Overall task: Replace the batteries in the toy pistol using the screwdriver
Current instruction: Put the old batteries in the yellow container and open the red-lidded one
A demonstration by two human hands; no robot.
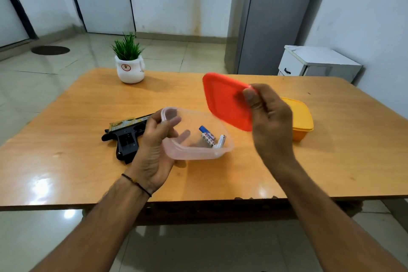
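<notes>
Here, in the head view, both hands work over the middle of a wooden table (pixel 220 179). The left hand (pixel 154 139) grips a clear container (pixel 194 154) at its left end, thumb over the rim and fingers showing through the see-through wall; a thin black thread (pixel 136 184) circles that wrist. Inside the container, gathered at its right end, lie a few small batteries (pixel 209 138), white with blue and red marks. Whether the container's base touches the table cannot be told. The right hand (pixel 269 117) pinches a red lid (pixel 225 101) by its right edge, thumb on the near face and fingers curled behind it; the lid is raised on edge, tilted, above the right end of the container and off it. The toy pistol (pixel 125 137) lies flat on the table just left of the left hand and partly hidden by it, gold-coloured slide toward the far edge, black grip pointing to the near edge. A yellow container (pixel 302 119) with its lid on sits behind the right hand, toward the right edge. Near the far left corner stands a white pot (pixel 130 70) with a green plant. Beyond the table are a grey fridge (pixel 265 17) and a white cabinet (pixel 318 59).
</notes>
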